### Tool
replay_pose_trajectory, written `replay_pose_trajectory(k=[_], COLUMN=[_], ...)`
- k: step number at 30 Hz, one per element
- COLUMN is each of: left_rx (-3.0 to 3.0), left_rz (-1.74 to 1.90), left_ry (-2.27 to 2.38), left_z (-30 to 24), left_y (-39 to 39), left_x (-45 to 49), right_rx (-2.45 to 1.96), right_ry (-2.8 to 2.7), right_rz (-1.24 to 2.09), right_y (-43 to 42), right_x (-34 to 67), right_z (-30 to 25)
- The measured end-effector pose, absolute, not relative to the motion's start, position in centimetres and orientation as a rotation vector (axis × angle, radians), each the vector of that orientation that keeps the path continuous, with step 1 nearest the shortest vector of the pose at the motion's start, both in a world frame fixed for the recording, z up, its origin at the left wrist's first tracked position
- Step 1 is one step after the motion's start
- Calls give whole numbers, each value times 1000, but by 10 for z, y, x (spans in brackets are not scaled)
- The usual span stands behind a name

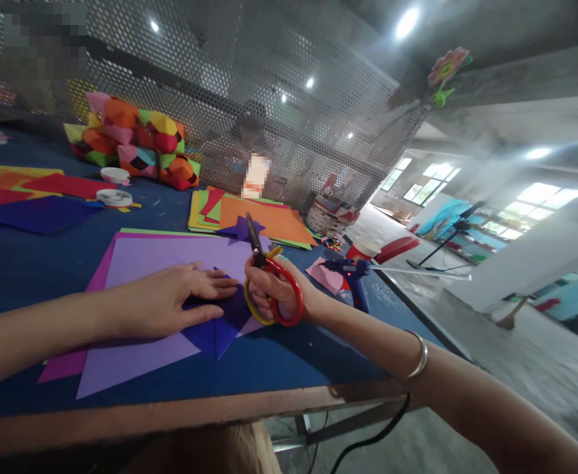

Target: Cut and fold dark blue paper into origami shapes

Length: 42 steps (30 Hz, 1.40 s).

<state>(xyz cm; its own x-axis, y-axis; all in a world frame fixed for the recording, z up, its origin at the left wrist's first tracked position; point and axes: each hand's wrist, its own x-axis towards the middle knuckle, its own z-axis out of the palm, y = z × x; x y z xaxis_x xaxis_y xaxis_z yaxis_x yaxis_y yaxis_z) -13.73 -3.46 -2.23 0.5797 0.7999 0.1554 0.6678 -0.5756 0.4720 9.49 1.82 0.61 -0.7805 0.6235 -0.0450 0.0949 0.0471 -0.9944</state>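
My left hand (178,297) lies flat with fingers stretched out on a folded dark blue paper (220,326). That paper rests on a large lilac sheet (135,359) on the blue table (279,362). My right hand (282,289) is closed around the red and yellow handles of a pair of scissors (268,280). The scissor blades point up and away, held just right of the left fingertips and above the blue paper. A silver bangle (420,355) sits on my right wrist.
A blue glue gun (353,276) lies right of my right hand near the table's edge, beside a pink scrap (326,275). Stacked coloured sheets (264,217) and a purple star (239,229) lie beyond. Tape rolls (114,196) and paper shapes (135,141) sit far left. A perforated metal screen (269,99) backs the table.
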Motion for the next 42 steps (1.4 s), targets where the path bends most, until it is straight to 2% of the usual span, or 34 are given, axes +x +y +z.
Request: replay_pose_trajectory(k=[10,19,26,35,42], left_rx=[2453,2446,2466,2465,2474], left_rz=[522,662,493,460,482], left_ry=[1220,1135,1176,1243,1216], left_z=[-25,-15,-16,-25,-22], left_y=[-32,-41,-38,-34,-36], left_x=[-140,-132,-134,-138,-136], right_rx=[-727,-565,-635,-759,-720], right_ry=[-1959,-2014,-2034,-2001,-2033], right_rz=[1645,1887,1820,1567,1548], right_y=[29,-25,-2,35,3], right_x=[103,77,86,102,92], right_z=[15,0,2,9,19])
